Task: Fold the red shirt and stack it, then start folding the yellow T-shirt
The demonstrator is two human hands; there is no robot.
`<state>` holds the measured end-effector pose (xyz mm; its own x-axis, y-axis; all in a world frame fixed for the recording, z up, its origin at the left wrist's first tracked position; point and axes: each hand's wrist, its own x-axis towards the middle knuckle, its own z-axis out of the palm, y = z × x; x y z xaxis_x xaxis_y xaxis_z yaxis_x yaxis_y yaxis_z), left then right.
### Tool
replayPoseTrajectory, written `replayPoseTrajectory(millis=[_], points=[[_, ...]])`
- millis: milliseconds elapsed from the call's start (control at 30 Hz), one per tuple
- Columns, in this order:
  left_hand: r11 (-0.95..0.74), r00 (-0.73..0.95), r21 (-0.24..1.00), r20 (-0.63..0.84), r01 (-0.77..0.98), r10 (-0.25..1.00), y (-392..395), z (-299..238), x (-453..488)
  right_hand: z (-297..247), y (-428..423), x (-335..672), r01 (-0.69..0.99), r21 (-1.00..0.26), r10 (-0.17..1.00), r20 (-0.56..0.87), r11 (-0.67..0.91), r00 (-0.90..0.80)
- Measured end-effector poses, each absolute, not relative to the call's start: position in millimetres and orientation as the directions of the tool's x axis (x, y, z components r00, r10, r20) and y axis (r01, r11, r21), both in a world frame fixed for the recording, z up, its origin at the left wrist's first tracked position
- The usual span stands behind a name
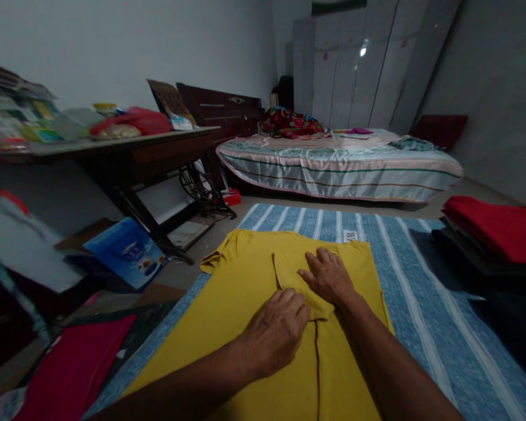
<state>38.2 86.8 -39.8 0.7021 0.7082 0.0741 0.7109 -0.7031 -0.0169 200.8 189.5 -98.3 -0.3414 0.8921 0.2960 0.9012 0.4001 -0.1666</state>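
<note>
A yellow T-shirt [228, 292] lies spread over a blue-and-white striped cloth. Its right side is folded inward, and the sleeve is turned back over the fold. My left hand [278, 330] is closed, its curled fingers gripping the near edge of that sleeve. Just beyond it, my right hand [328, 275] rests flat on the folded sleeve, with the thumb held apart from the fingers. The other sleeve [214, 257] sticks out at the far left. The lower part of the shirt runs out of view under my forearms.
The striped cloth [403, 251] covers the surface under the shirt. A stack topped by red fabric [495, 228] sits at right; pink-red cloth [79, 362] lies at left. A sewing-machine table [158, 140], a blue box [127, 251], a bed [342, 169] and wardrobe [346, 70] stand beyond.
</note>
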Motion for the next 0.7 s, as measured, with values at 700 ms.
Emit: replayPoseTrajectory(millis=[700], points=[[-0.549,0.551,-0.045,0.057,0.834,0.833,112,-25,48,-93,188,201,0.898,-0.172,0.896,0.268,0.405,-0.353]])
